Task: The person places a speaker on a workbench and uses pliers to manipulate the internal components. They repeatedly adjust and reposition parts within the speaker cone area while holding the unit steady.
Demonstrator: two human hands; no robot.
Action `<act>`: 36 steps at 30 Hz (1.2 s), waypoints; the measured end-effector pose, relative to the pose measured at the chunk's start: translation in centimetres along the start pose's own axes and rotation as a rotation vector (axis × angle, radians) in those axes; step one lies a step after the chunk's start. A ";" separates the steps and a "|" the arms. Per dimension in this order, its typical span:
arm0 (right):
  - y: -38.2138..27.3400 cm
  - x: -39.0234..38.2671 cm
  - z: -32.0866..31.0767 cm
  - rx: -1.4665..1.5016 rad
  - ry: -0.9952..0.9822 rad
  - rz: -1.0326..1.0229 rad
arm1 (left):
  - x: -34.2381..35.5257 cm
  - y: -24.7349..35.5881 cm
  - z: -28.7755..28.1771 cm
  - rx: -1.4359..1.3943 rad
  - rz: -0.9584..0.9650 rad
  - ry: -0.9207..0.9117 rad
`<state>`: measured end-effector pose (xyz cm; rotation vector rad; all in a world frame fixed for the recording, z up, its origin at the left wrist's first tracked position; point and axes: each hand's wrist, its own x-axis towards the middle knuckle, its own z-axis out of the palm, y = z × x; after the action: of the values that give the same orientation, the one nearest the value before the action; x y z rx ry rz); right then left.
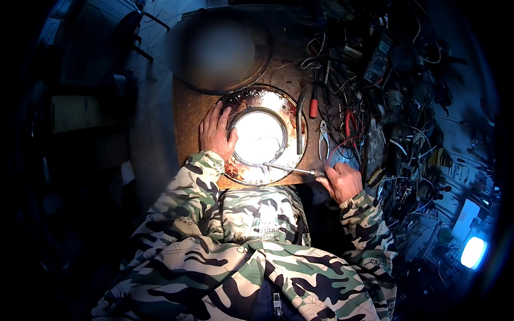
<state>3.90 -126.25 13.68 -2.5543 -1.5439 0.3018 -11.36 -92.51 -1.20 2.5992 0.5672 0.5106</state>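
Observation:
A round metal plate (293, 152) with a bright, glaring center, an inner ring and reddish-brown stains lies on a wooden board (187, 109). My left hand (217, 134) rests on the plate's left side, fingers spread and lying flat. My right hand (341, 181) is closed around the handle of a long, thin metal-shafted tool (297, 170), whose tip reaches the lower edge of the inner ring; whether it touches cannot be told. A dark straight bar (300, 125) lies along the plate's right side.
A larger dark round item (257, 69), partly blurred, sits behind the plate. Rightward lie a red-handled tool (313, 107), red pliers (350, 125), silver pliers (323, 136), a meter (379, 59) and tangled cables (407, 134). A lit lamp (473, 251) shines at lower right.

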 end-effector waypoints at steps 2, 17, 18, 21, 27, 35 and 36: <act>0.4 1.6 -0.7 -0.055 -0.017 -0.082 | -0.1 0.0 0.0 -0.009 -0.007 -0.008; -1.9 8.9 -3.9 -0.254 -0.164 -0.442 | -1.2 -0.4 -0.7 -0.029 -0.075 0.020; -2.3 9.1 -4.1 -0.250 -0.162 -0.455 | -1.3 -0.5 -0.8 -0.031 -0.075 0.028; -3.0 9.6 -4.8 -0.244 -0.167 -0.481 | -1.4 -0.3 -1.3 -0.043 -0.078 0.044; -1.8 8.7 -3.7 -0.228 -0.201 -0.444 | -1.7 -0.1 -1.6 -0.067 -0.078 0.066; -3.8 9.3 -5.7 -0.262 -0.192 -0.474 | -1.7 0.2 -2.2 -0.058 -0.091 0.042; -4.2 9.0 -5.9 -0.271 -0.160 -0.492 | -1.8 0.3 -2.3 -0.059 -0.091 0.042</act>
<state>5.86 -116.43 19.50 -2.2589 -2.3442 0.2529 -13.75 -92.82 0.42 2.4998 0.6710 0.5450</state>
